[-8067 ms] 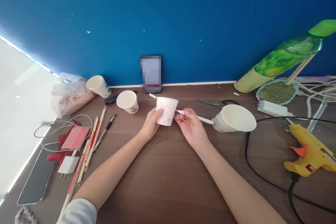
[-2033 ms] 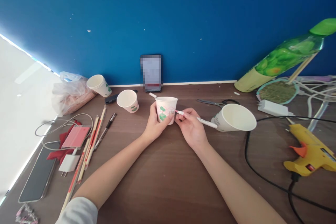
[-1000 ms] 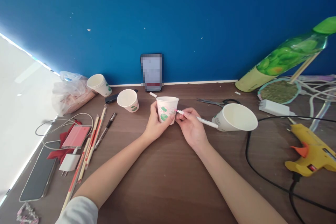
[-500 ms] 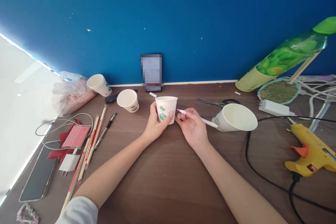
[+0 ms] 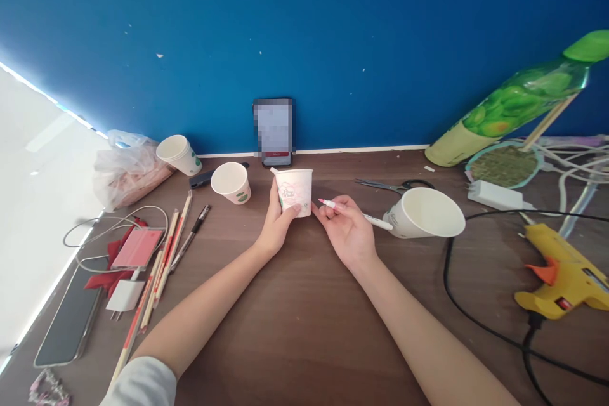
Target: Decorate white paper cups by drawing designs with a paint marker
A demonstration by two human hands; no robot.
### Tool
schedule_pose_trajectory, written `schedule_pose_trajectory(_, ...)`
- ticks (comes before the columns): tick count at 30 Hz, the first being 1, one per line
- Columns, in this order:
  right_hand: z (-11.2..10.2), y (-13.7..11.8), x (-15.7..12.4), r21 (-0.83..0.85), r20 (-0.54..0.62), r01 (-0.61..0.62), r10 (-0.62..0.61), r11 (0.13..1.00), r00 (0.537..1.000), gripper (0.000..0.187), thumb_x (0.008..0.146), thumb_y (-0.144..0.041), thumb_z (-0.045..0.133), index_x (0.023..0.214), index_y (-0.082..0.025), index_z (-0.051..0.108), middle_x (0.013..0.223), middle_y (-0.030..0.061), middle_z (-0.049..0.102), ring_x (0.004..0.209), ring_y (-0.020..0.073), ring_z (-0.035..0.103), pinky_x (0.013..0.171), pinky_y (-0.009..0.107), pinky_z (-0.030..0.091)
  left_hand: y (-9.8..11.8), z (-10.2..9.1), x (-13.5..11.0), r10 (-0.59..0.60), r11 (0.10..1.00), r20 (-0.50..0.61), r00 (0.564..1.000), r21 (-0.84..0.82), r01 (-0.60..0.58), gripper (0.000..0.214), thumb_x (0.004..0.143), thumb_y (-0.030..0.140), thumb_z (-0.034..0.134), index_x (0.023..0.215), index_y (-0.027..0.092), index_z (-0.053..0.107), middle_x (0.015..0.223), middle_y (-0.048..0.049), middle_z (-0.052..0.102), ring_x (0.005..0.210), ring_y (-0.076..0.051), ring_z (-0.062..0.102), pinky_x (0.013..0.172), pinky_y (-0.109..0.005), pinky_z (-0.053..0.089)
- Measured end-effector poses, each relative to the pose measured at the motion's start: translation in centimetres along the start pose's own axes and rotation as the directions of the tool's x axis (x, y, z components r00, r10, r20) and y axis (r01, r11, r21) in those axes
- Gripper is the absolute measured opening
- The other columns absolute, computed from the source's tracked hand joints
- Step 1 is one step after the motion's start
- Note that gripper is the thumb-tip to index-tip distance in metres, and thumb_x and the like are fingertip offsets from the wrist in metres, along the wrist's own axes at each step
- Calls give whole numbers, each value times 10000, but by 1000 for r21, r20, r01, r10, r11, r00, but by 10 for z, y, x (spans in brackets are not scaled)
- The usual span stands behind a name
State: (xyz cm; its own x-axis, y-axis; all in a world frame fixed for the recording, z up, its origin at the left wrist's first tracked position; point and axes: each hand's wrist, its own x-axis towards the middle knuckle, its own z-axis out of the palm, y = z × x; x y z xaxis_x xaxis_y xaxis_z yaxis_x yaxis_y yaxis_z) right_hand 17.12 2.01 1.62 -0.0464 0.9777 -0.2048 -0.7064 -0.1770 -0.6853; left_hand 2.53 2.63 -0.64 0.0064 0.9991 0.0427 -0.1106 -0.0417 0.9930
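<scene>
My left hand [image 5: 277,223] grips a white paper cup [image 5: 295,186] by its left side, the thumb across the front. Pale printing faces me, and the cup stands nearly upright. My right hand [image 5: 351,229] is closed around a white marker [image 5: 378,221] with its pink tip bare and pointing left toward the cup. A right fingertip is at the cup's lower right edge; whether it touches is hard to tell. Behind the cup, a small white cap [image 5: 273,170] is partly hidden. To the right stands a larger-looking open paper cup [image 5: 431,212], close to the marker's rear end.
More paper cups [image 5: 230,183] stand at the left, one a stack [image 5: 179,155]. A phone [image 5: 273,132] leans on the blue wall. Scissors [image 5: 394,186], a green bottle [image 5: 509,108] and a yellow glue gun [image 5: 564,273] with its cable lie right. Pencils [image 5: 166,254] and a pen [image 5: 190,238] lie left.
The cup in my left hand has turned, so the green leaf print has gone from the front and pale lettering shows. It has shifted slightly left and up. My right hand stays nearly still.
</scene>
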Motion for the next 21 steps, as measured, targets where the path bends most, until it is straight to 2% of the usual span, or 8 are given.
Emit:
schedule_pose_trajectory(3,0,0,0,-23,19,20,-20,1000,1000,114,674,-202,671,599,-239,594,540,-45,546,626,121,555,942,378,494,1,-1,-2,-31,998,47,998,-50,33,709,758,430,692,1332,233,326,1340,-122,500,1260,-262,500,1080,-437,386)
schedule_pose_trajectory(6,1,-1,0,-13,23,23,-22,1000,999,119,683,-198,667,596,-239,596,534,-45,549,634,124,554,942,390,499,2,0,-4,-65,996,-1,998,-55,65,721,714,421,745,1271,223,332,1292,-134,525,1223,-260,526,1048,-442,409)
schedule_pose_trajectory(10,2,-1,-1,20,29,5,-6,1000,1000,115,695,-205,675,611,-236,603,538,-51,552,645,112,547,1014,403,471,1,-1,-1,-75,992,-17,997,-100,73,641,712,425,730,1223,224,398,1258,-109,551,1184,-254,548,1034,-444,415)
schedule_pose_trajectory(15,-1,0,1,47,28,-6,5,999,1000,106,683,-201,678,613,-240,608,533,-47,551,675,122,568,1047,389,447,0,-2,3,-101,970,62,993,-214,112,514,715,406,699,1135,185,504,1144,-91,620,1120,-262,578,1021,-433,416)
schedule_pose_trajectory(17,-2,0,2,55,23,-10,9,998,1000,101,677,-197,674,608,-238,613,535,-45,557,665,121,566,1055,383,440,0,-3,2,-96,972,79,992,-209,111,537,702,403,722,1145,175,520,1133,-91,631,1110,-264,582,1022,-423,412)
schedule_pose_trajectory(21,-2,-1,3,65,21,-10,9,998,1000,98,662,-195,687,600,-234,623,532,-45,570,632,114,553,1042,375,446,4,-2,0,-95,989,39,995,-106,99,543,706,416,753,1148,176,547,1143,-89,637,1094,-255,586,981,-381,436)
